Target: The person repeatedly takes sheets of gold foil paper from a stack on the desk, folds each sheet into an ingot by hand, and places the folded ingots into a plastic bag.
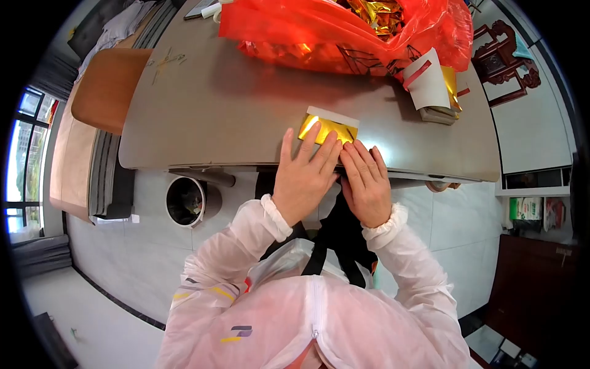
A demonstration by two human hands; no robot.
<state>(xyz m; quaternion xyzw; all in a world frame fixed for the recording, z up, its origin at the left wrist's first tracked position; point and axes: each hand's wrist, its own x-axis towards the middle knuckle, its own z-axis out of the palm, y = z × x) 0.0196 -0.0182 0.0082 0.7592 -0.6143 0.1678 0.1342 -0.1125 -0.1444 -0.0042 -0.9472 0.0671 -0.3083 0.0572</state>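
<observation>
A small folded sheet of gold foil paper (312, 126) with a white strip along its far edge lies near the front edge of the table. My left hand (307, 175) rests over its near side, fingers stretched and spread, fingertips on the gold surface. Close beside it, my right hand (367, 184) is flat with straight fingers, its fingertips at the sheet's near right corner. The two hands almost touch at the index fingers. Part of the sheet's near edge is hidden under the fingers.
A red plastic bag (295, 37) holding gold foil pieces (378, 18) sits at the back of the grey table (203, 117). To the right stands a stack of paper (437, 115) with a white sheet (428, 83) leaning on it. A trash bin (212, 203) and brown chair (109, 89) are left.
</observation>
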